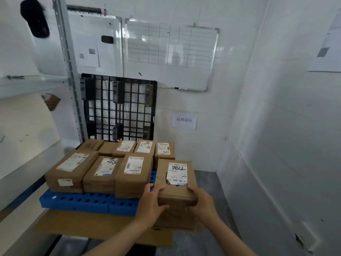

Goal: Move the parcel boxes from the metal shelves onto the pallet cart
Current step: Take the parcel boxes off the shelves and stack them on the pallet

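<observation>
Both my hands hold a brown parcel box (176,179) with a white label marked in black pen. My left hand (151,202) grips its near left corner, and my right hand (201,202) grips its near right corner. The box is at the right end of the blue pallet cart (83,201), on top of another box. Several more brown parcel boxes (103,170) lie in rows on the pallet. The metal shelves (27,85) stand at the left, with one small parcel (50,101) visible there.
A black plastic pallet (120,108) leans upright against the white wall behind the cart. Whiteboards (171,52) hang above it. Flat cardboard (88,224) lies under the blue pallet. A white wall closes the right side, with grey floor (208,183) between.
</observation>
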Tool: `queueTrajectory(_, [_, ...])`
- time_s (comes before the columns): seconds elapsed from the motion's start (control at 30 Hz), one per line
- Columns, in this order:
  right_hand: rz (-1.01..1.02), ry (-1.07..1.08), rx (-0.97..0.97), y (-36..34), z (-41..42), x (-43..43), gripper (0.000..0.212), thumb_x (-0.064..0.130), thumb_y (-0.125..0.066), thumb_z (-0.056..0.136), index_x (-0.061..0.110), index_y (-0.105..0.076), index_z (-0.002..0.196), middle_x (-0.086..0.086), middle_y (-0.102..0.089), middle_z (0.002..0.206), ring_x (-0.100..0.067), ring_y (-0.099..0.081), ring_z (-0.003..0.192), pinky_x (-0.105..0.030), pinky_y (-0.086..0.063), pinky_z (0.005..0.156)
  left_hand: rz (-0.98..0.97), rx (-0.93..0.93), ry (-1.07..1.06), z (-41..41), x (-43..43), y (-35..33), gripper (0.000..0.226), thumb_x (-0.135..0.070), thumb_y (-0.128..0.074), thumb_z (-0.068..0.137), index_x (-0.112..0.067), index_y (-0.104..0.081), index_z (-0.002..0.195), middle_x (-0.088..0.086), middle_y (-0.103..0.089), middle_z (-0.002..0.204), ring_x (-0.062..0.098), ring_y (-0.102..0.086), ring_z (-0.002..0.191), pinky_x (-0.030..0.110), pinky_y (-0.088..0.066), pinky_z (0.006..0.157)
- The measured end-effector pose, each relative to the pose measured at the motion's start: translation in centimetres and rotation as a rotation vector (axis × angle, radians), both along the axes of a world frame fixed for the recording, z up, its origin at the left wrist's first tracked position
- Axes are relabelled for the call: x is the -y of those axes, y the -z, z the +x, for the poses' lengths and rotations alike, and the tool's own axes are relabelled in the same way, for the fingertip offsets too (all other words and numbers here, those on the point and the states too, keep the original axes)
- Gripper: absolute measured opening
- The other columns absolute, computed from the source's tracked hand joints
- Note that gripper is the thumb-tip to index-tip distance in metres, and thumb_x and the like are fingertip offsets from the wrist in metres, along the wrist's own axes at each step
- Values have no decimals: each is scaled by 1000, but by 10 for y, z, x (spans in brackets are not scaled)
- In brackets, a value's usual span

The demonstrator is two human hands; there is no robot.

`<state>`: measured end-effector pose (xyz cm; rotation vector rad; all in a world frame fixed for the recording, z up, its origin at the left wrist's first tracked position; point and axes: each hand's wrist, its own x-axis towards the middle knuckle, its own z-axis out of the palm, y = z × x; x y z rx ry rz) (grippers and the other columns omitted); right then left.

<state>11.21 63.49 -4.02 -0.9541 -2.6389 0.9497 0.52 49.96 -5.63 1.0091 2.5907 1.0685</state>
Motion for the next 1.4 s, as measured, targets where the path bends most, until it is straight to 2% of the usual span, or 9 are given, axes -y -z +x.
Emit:
queueTrajectory(0.33, [-84, -23, 66, 42, -87, -59, 61, 5, -61, 78, 26, -39, 131, -2, -37, 138, -16, -39, 126, -21, -35, 102, -68, 21, -22, -84, -58, 45, 62, -28, -72, 78, -29, -41, 130, -4, -29, 142, 15, -41, 126, 28, -38, 107])
queueTrajectory(0.53, [-101, -140, 184, 46, -106, -74, 58, 3, -55, 81, 22, -39, 134, -4, -35, 143, -19, -37, 130, -24, -34, 104, -202, -83, -27, -104, -57, 53, 59, -31, -69, 81, -30, -41, 132, -5, -37, 139, 14, -42, 123, 26, -40, 103])
queueTrajectory(0.63, [-82, -204, 257, 44, -113, -80, 62, 6, -58, 82, 20, -34, 137, -4, -28, 147, -19, -30, 135, -24, -29, 108, -270, -148, -26, -109, -57, 54, 57, -34, -65, 83, -30, -40, 133, -4, -37, 139, 15, -35, 127, 27, -33, 105])
queueTrajectory(0.73, [-93, -232, 279, 41, -119, -88, 63, 4, -59, 81, 19, -33, 137, -5, -28, 147, -20, -31, 135, -23, -30, 107, -340, -176, 9, -118, -63, 50, 60, -35, -65, 82, -28, -37, 135, -1, -26, 147, 19, -27, 134, 31, -30, 109])
queueTrajectory(0.83, [-80, -250, 303, 39, -123, -93, 64, 6, -59, 82, 19, -32, 138, -7, -28, 147, -20, -31, 135, -23, -30, 106, -378, -99, 49, -125, -70, 46, 66, -31, -67, 83, -25, -34, 139, 3, -14, 154, 26, -20, 140, 37, -29, 113])
queueTrajectory(1.03, [-109, -239, 280, 42, -127, -98, 63, 5, -59, 82, 20, -33, 138, -7, -27, 147, -21, -31, 135, -24, -30, 107, -351, 16, 60, -131, -73, 49, 59, -20, -64, 86, -24, -34, 136, 4, -35, 137, 21, -39, 124, 31, -40, 102])
queueTrajectory(1.23, [-139, -289, 362, 39, -125, -102, 71, 14, -66, 80, 22, -29, 140, -6, -26, 147, -23, -31, 134, -29, -33, 106, -427, 51, 90, -133, -74, 42, 61, -18, -62, 86, -25, -31, 138, 5, -36, 137, 23, -42, 123, 33, -42, 101])
queueTrajectory(1.33, [24, -315, 391, 28, -130, -105, 58, 33, -66, 79, 23, -44, 131, -3, -44, 135, -26, -37, 128, -34, -37, 105, -442, 126, 100, -133, -73, 31, 68, -20, -63, 86, -23, -26, 142, 6, -31, 144, 24, -39, 128, 35, -41, 104])
queueTrajectory(1.4, [148, -319, 323, 22, -134, -106, 46, 31, -58, 80, 21, -52, 124, -1, -52, 126, -27, -43, 122, -33, -42, 100, -399, 173, 66, -133, -71, 24, 67, -20, -62, 87, -22, -25, 143, 5, -29, 146, 23, -38, 131, 36, -39, 107])
